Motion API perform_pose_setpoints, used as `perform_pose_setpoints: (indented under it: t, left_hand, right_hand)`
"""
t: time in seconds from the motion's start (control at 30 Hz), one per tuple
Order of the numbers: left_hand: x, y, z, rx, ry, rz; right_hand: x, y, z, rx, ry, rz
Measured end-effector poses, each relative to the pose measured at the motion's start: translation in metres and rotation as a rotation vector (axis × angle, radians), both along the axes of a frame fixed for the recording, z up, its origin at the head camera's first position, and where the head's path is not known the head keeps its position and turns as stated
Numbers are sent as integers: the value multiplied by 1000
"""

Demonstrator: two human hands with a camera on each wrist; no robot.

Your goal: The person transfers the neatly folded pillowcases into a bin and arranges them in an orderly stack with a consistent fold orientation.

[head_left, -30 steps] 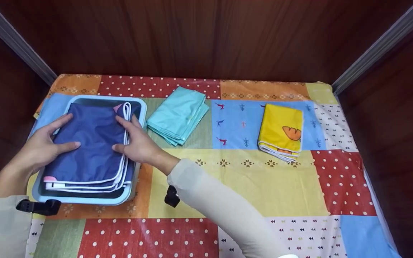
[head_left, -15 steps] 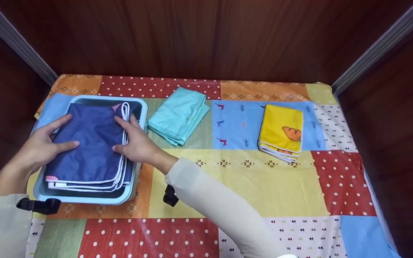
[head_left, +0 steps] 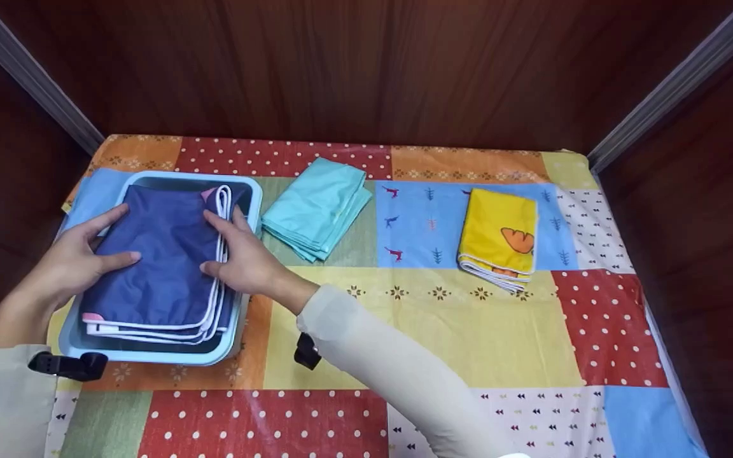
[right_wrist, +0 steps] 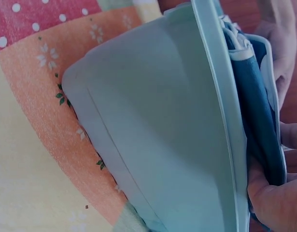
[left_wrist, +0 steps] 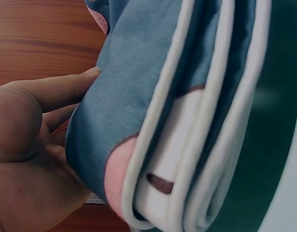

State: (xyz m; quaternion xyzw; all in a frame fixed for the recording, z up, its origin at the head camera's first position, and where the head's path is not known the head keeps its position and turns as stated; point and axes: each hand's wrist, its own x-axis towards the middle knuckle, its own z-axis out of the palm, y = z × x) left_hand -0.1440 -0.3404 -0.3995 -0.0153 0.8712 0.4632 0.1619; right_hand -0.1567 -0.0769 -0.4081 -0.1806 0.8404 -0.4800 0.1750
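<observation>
A folded dark blue cloth [head_left: 160, 254] with white piped edges and small pink patches lies in the mouth of a light blue plastic basket [head_left: 255, 191]. My left hand [head_left: 74, 261] grips its left side, thumb on top and some fingers hidden beneath in the left wrist view. On the opposite side, my right hand [head_left: 245, 257] pinches the piped right edge, one finger tucked between cloth and basket rim in the right wrist view. Stacked folds of the cloth [left_wrist: 124, 87] show close up in the left wrist view, above the basket's shaded inside.
Just right of the basket lies a folded turquoise cloth [head_left: 315, 203]. Farther right is a folded yellow cloth [head_left: 500, 222] with a carrot print and white piping. A patchwork tablecloth [head_left: 455, 337] covers the table, and dark wood-grain panels [head_left: 354, 70] enclose it at the back and sides.
Both hands keep their hold in nearly the same place. The near left corner of the dark blue cloth has shifted very slightly to the right.
</observation>
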Motion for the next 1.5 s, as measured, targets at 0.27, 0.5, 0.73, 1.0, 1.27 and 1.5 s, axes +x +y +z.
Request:
perform_pose_setpoints:
  t: [0.27, 0.5, 0.73, 1.0, 1.27, 1.5]
  left_hand:
    - [8, 11, 15, -408, 336, 113]
    - [8, 24, 24, -417, 302, 93]
    - [3, 31, 20, -413, 309, 53]
    - [-4, 43, 21, -430, 313, 5]
    - [-14, 65, 26, -441, 338, 1]
    - [-25, 82, 35, -427, 365, -45]
  right_hand:
    - [5, 7, 21, 365, 377, -74]
    - [-4, 21, 23, 401, 373, -110]
    - [-12, 30, 23, 441, 390, -114]
    - [-21, 43, 23, 484, 401, -110]
    - [-32, 65, 26, 527, 356, -102]
    - [-41, 82, 28, 561, 355, -123]
